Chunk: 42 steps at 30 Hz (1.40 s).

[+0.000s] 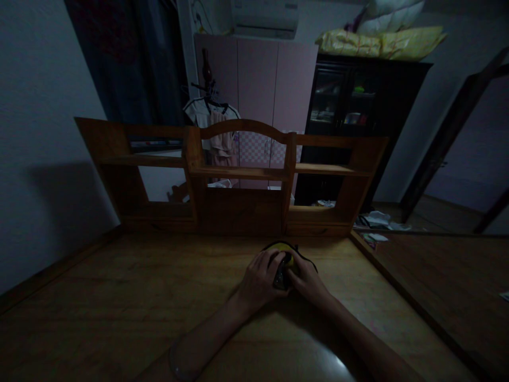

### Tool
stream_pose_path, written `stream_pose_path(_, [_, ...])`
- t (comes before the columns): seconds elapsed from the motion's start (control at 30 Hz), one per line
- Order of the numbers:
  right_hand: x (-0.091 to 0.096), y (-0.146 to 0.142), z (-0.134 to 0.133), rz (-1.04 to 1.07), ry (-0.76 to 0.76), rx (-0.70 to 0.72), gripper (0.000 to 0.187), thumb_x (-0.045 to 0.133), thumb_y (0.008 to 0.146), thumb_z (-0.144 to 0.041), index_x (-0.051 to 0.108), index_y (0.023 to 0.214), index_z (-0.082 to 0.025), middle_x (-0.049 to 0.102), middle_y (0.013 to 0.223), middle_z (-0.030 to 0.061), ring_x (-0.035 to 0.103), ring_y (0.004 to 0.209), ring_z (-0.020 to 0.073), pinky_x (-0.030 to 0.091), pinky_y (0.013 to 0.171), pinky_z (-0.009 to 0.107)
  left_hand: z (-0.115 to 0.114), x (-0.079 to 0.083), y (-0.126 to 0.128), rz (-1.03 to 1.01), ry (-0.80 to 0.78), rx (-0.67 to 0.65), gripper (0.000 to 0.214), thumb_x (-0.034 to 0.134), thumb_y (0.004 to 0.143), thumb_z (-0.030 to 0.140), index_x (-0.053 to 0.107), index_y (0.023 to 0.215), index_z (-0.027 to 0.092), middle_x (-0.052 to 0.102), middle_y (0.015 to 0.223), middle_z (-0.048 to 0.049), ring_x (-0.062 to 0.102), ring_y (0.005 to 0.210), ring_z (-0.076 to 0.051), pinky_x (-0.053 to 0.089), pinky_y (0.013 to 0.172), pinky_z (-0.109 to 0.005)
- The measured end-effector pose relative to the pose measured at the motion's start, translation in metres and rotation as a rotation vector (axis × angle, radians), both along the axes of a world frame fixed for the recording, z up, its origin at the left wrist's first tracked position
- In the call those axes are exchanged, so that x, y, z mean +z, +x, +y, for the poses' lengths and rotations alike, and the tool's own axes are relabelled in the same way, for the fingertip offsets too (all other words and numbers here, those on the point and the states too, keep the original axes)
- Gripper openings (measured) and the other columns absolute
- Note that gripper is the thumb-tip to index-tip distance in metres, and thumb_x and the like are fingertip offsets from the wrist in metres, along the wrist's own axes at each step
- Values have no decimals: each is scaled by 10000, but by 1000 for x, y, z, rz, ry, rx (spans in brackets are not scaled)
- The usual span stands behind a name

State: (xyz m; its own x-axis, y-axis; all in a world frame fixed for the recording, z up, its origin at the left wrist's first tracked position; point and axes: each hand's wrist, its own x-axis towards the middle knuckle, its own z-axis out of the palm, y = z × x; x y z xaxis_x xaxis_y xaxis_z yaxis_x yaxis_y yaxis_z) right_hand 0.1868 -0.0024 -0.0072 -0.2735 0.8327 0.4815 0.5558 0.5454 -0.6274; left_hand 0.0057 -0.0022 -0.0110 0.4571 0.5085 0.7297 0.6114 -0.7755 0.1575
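Observation:
Near the middle of the wooden desk, both hands are together around a small, dark, glossy object (pixel 280 277) and a yellow item with black edging (pixel 281 246) just behind it. My left hand (pixel 259 277) is closed on the dark object, its fingers curled over the top. My right hand (pixel 308 277) is curled against the yellow item, thumb close to the dark object. Dim light and the fingers hide much of both things, so their exact kind cannot be made out. A thin black edge or cord curves out past the right hand.
A wooden shelf unit (pixel 240 172) stands along the back of the desk (pixel 159 286). Raised wooden rims run along the left and right sides. Beyond are a pink wardrobe (pixel 256 79), a dark cabinet (pixel 382 95) and hanging clothes (pixel 218 127). Papers (pixel 376 237) lie right of the shelf.

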Motion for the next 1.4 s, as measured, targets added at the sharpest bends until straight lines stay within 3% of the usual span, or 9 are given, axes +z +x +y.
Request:
stream_pose_path(0.4, [1,0,-2,5,-33,16,482,501,811,-157,461,1288,-210,678,1000,54,633,841,208,493,776,320,-2,3,0,-15,-2,6,754,714,685,427,399,1317,163,501,1264,-123,488,1156,-287,415,1024,-435])
stream_pose_path(0.77, [-1,2,1,75,-30,99,478,500,838,-177,442,1312,-209,615,1177,80,580,1059,226,459,925,368,-2,3,0,-35,118,-10,750,664,722,506,393,1328,157,522,1248,-141,501,1154,-298,400,1028,-451])
stream_pose_path(1.17, [1,1,0,78,-22,122,527,490,815,-128,422,1330,-214,620,1177,77,585,1049,224,458,927,370,-3,4,0,-27,119,-1,746,672,721,506,403,1325,160,524,1255,-139,509,1143,-290,414,1013,-444])
stream_pose_path(1.4, [13,0,-5,105,-55,164,491,492,815,-139,452,1300,-206,591,1237,70,557,1116,215,435,961,347,-3,6,-4,-13,116,-26,751,653,732,560,403,1319,162,516,1263,-144,498,1162,-285,409,1018,-452])
